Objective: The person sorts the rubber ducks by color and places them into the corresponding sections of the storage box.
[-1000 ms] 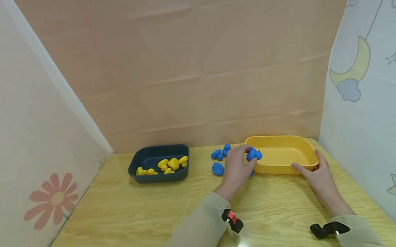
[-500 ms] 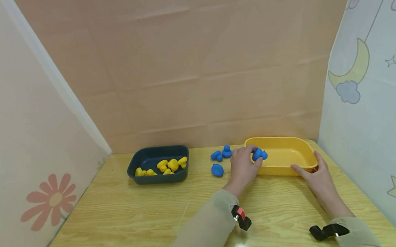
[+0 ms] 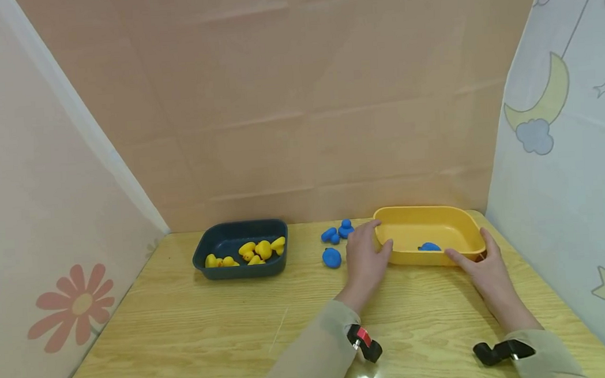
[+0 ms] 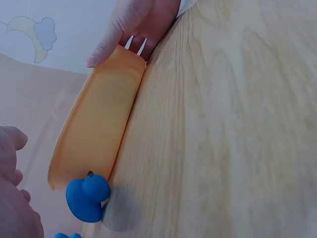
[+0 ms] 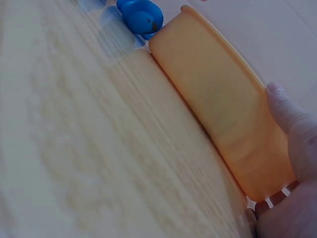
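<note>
The right hand [image 3: 486, 264] grips the near right corner of a yellow tray [image 3: 416, 257], thumb on the front rim and fingers round the end. Inside the tray, behind the front wall, a blue rubber duck [image 3: 429, 246] shows partly. At the tray's left end the left hand [image 3: 364, 260] hovers with thumb and fingers apart, nothing between them. Beside that end another blue duck [image 4: 88, 198] sits on the table, hidden behind the left hand in the head view. Further left lie more blue ducks, one near the front [image 3: 331, 258] and two behind, a tilted duck [image 3: 329, 235] and an upright duck [image 3: 346, 229].
A dark blue tray [image 3: 245, 271] stands on the left of the wooden table [image 3: 186, 335], with several yellow rubber ducks [image 3: 263, 249] in it. A beige backdrop [image 3: 298, 125] rises behind, and printed cloth walls flank both sides.
The left hand carried a blue duck right over the yellow tray and let go of it; the duck now lies inside. The hand has drawn back left. The right hand keeps its grip.
</note>
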Demonstrator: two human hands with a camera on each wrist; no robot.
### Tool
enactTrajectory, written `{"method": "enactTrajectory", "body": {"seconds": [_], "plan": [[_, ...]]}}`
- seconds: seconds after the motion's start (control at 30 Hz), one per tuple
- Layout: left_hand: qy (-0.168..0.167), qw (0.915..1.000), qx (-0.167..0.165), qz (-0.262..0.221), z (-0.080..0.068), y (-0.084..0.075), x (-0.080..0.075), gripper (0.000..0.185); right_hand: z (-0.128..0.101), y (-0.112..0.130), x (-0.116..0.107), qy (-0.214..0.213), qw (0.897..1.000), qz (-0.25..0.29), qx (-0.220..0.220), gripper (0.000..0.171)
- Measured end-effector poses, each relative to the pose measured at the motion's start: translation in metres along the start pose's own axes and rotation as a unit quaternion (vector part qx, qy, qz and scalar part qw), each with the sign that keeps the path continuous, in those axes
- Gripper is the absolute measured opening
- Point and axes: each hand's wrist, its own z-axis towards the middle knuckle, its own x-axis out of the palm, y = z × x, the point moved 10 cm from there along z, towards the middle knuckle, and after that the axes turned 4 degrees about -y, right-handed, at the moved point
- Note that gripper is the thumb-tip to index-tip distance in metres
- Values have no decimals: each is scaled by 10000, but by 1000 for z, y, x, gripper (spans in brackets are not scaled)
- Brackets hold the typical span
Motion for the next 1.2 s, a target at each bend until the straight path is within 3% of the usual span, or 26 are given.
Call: {"method": "enactTrajectory", "body": {"seconds": [0.17, 0.43, 0.73, 1.2], "plan": [[-65, 9997, -62, -218, -6, 12, -10, 50, 1, 0, 0, -8, 10000, -32, 45, 115], [225, 9988, -79, -435, -19, 26, -11, 56, 1, -2, 0, -13, 9999, 23, 117, 115], [588, 9963, -596, -210, -26, 45, 0, 65, -1, -1, 0, 7, 9999, 15, 146, 116], [824, 9953, -370, 352, -28, 51, 11, 66, 0, -1, 0, -2, 9998, 117, 141, 117]]}}
